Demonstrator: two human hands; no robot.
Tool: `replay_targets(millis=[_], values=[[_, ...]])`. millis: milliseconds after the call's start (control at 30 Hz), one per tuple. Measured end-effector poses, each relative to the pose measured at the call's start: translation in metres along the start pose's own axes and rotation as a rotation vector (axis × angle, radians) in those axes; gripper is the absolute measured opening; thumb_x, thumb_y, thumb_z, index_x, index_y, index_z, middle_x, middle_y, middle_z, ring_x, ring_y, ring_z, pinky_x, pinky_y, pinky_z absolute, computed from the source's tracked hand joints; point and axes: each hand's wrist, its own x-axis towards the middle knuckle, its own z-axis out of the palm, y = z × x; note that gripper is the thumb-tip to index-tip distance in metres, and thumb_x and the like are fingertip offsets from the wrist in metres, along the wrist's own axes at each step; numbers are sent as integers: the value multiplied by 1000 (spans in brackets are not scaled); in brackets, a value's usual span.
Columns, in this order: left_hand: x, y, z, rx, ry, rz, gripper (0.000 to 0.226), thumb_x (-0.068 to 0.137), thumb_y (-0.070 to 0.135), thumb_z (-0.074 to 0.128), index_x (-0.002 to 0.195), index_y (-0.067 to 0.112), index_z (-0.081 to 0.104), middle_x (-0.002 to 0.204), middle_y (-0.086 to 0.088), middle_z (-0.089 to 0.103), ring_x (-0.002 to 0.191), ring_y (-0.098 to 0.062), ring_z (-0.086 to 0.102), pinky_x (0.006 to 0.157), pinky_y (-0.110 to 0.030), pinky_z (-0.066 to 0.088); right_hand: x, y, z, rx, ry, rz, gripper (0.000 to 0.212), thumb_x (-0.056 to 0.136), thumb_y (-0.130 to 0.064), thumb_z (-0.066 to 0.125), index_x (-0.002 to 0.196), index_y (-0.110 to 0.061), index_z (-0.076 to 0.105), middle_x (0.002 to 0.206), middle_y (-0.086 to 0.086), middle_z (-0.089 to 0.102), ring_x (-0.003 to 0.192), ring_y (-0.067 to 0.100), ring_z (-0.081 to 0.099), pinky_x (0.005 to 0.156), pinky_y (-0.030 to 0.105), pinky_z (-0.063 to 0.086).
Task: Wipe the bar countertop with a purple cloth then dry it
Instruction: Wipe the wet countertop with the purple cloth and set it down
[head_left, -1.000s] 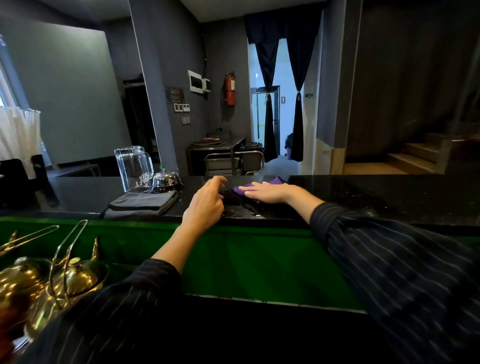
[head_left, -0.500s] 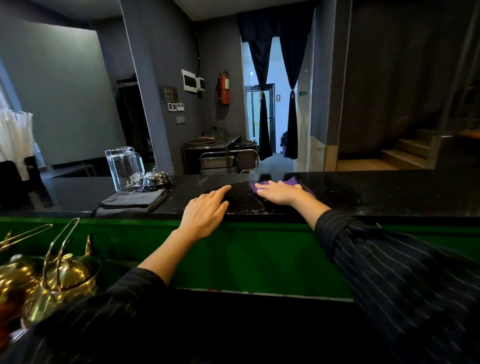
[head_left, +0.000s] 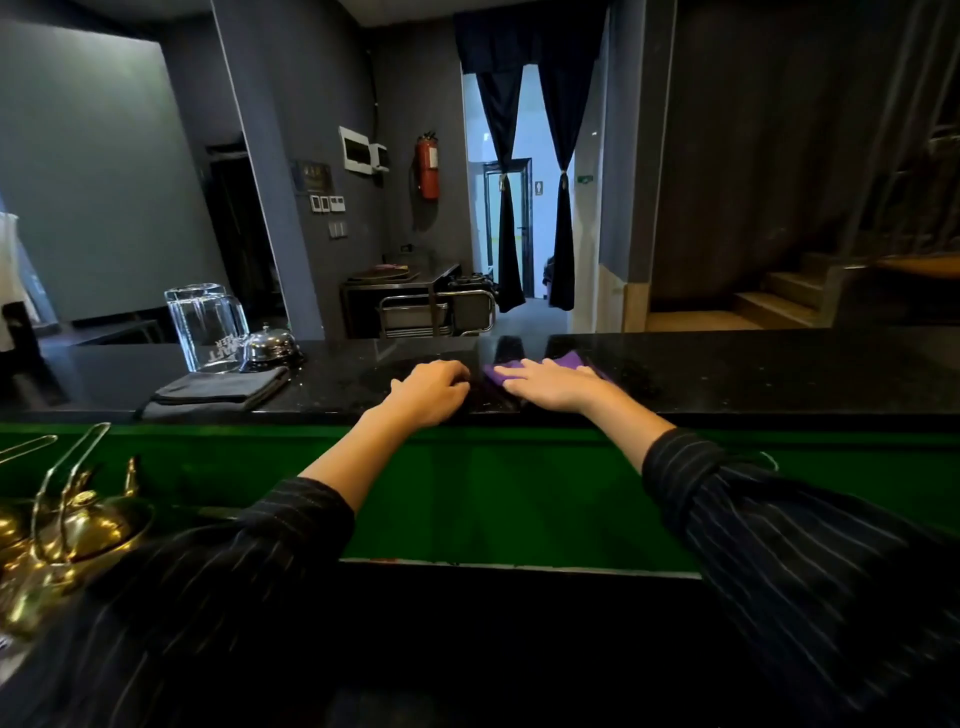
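Note:
The black speckled bar countertop (head_left: 727, 374) runs across the view above a green front panel. My right hand (head_left: 550, 384) lies flat, palm down, on a purple cloth (head_left: 571, 359); only the cloth's edges show beyond the fingers. My left hand (head_left: 431, 392) rests on the counter's near edge just left of the cloth, fingers curled under, holding nothing. A folded grey cloth (head_left: 218, 389) lies on the counter further left.
An upturned glass pitcher (head_left: 205, 327) and a chrome service bell (head_left: 270, 345) stand behind the grey cloth. Brass teapots (head_left: 78, 530) with tall handles sit below the counter at lower left. Beyond the bar are a steel cart, a curtained doorway and stairs.
My right hand slid the purple cloth to the right along the counter. My left hand came down from a raised, pointing pose onto the counter edge with its fingers curled.

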Motion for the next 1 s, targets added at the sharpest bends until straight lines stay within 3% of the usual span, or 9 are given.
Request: replay_targets(millis=[200,433,633,767,1000], values=[[5,44,16,71,-119,-13,49,99,37,31,147,28,28,156,0,29,143,-27,27,112,-65,11,10,30,-6,6,64,245,58,99,-54,15,155,-36,10,165,0,4,151,30,3,118,58,0],[10,40,30,134,-78,-80,49,99,37,23,147,28,30,158,4,24,146,-20,23,115,-60,10,3,45,-4,-50,-61,-160,52,100,-55,19,151,-49,10,165,-4,3,152,27,4,116,60,1],[16,43,32,189,-128,-102,50,100,41,20,149,32,20,160,5,16,148,-20,14,116,-60,7,19,117,-24,-8,-66,17,55,100,-56,15,153,-43,8,165,-1,-1,151,30,-1,114,63,-4],[16,47,32,197,-145,-130,50,100,41,19,150,33,17,161,6,12,149,-19,9,116,-59,5,46,94,-22,-10,-44,122,61,97,-62,13,153,-40,5,165,1,-4,151,30,-4,118,59,-5],[13,51,29,188,-101,-165,49,99,41,24,148,35,23,159,9,19,147,-16,17,116,-56,8,43,32,-8,-17,-62,-134,57,100,-56,17,154,-39,8,165,1,-1,152,28,0,117,60,-3]])
